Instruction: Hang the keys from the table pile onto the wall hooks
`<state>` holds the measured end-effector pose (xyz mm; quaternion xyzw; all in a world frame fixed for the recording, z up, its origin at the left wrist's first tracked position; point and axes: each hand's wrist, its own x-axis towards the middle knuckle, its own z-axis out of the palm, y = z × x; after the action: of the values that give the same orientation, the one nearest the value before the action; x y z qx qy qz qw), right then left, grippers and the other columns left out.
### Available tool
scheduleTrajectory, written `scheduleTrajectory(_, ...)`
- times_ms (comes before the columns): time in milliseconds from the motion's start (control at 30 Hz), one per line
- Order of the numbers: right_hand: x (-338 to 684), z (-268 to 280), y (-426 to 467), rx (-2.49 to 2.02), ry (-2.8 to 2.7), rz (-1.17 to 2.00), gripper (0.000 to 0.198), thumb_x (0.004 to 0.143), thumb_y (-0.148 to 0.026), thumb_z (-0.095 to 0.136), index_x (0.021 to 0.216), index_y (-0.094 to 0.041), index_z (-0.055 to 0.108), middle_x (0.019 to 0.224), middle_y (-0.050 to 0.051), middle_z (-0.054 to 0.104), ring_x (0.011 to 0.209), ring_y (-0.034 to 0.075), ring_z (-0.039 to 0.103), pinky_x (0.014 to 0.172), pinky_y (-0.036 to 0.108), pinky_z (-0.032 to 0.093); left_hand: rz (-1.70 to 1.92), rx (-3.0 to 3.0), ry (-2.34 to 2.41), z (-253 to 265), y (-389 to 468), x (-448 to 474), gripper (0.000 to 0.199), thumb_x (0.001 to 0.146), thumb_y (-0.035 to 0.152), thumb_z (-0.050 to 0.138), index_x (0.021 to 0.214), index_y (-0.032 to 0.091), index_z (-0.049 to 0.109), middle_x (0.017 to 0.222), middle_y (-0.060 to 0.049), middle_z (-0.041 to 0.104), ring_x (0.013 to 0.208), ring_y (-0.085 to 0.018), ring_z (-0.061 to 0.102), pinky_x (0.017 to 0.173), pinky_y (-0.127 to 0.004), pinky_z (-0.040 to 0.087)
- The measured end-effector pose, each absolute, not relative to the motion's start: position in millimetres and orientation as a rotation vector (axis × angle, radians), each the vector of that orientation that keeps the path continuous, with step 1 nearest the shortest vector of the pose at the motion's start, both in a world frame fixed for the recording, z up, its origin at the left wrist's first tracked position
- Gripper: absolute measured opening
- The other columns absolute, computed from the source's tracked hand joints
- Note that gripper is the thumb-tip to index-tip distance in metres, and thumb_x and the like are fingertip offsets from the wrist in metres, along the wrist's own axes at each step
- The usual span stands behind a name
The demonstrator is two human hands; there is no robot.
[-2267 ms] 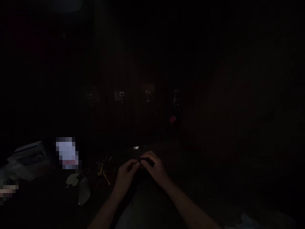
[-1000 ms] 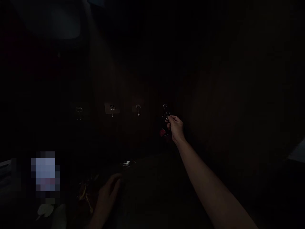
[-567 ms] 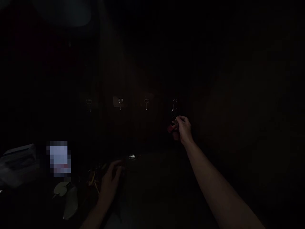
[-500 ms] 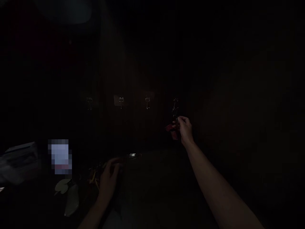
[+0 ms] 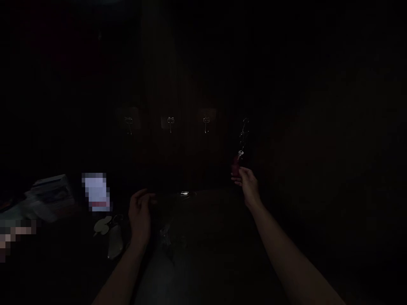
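Observation:
In dim light, my right hand [image 5: 248, 183] pinches a red key tag [image 5: 235, 166] between thumb and fingers, below the rightmost hook on the dark upright surface. A small silver key [image 5: 241, 153] shows just above the tag, and a chain of thin rings [image 5: 243, 136] runs up from it toward the hook. My left hand [image 5: 140, 216] hovers low over the dark table, fingers loosely bent and apart, with nothing visible in it. Beside it lie a pale keychain of rounded leaf shapes [image 5: 102, 225] and a long, light-coloured tag with a ring [image 5: 115, 242].
Three metal hooks, a left one [image 5: 129, 123], a middle one [image 5: 171, 122] and a right one [image 5: 206, 122], line the upright surface. A shiny metal piece [image 5: 185, 193] lies at the table's back. At left are a blurred-out bright screen [image 5: 97, 191] and a box [image 5: 54, 192].
My right hand has moved down from the rings to the red tag, uncovering the key. My left hand has drawn slightly back left. The view has shifted, and a pixelated patch appears at far left.

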<state>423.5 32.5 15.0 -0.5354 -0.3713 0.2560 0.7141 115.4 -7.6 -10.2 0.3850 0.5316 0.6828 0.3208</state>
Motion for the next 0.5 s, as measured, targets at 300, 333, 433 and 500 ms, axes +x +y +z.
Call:
scheduleTrajectory(300,385,-14,12,-1.241,-0.898,0.711,0.032,0.065,-0.044,0.059,0.087,-0.020,0.057,0.072,0.001,0.065,0.059,0.013,0.059,0.055,0.025,0.043,1.790,0.956,1.301,15,-10,93,0.034,0.070,0.039,0.058,0.100,0.022,0.055,0.089,-0.002,0.066,0.066,-0.013,0.061,0.056,-0.023,0.046)
scheduleTrajectory(333,380,-16,11,-1.252,-0.914,0.725,0.031,0.065,-0.043,0.059,0.087,-0.020,0.057,0.072,0.001,0.065,0.059,0.013,0.059,0.055,0.026,0.043,1.765,0.982,1.314,13,-10,87,0.035,0.070,0.039,0.058,0.100,0.021,0.055,0.089,-0.002,0.066,0.067,-0.014,0.062,0.056,-0.023,0.047)
scheduleTrajectory(433,364,-17,7,-1.286,-0.973,0.781,0.028,0.065,-0.038,0.060,0.085,-0.020,0.059,0.071,0.001,0.065,0.059,0.013,0.059,0.058,0.026,0.043,1.640,1.132,1.395,4,-14,66,0.036,0.069,0.041,0.060,0.100,0.022,0.055,0.088,-0.003,0.066,0.072,-0.017,0.063,0.061,-0.026,0.049)
scheduleTrajectory(500,351,-16,4,-1.310,-1.040,0.815,0.025,0.065,-0.035,0.060,0.084,-0.019,0.060,0.071,0.000,0.064,0.059,0.013,0.059,0.059,0.027,0.043,1.558,1.276,1.482,-4,-18,50,0.034,0.071,0.041,0.059,0.098,0.022,0.056,0.088,-0.002,0.067,0.078,-0.019,0.064,0.066,-0.028,0.049)
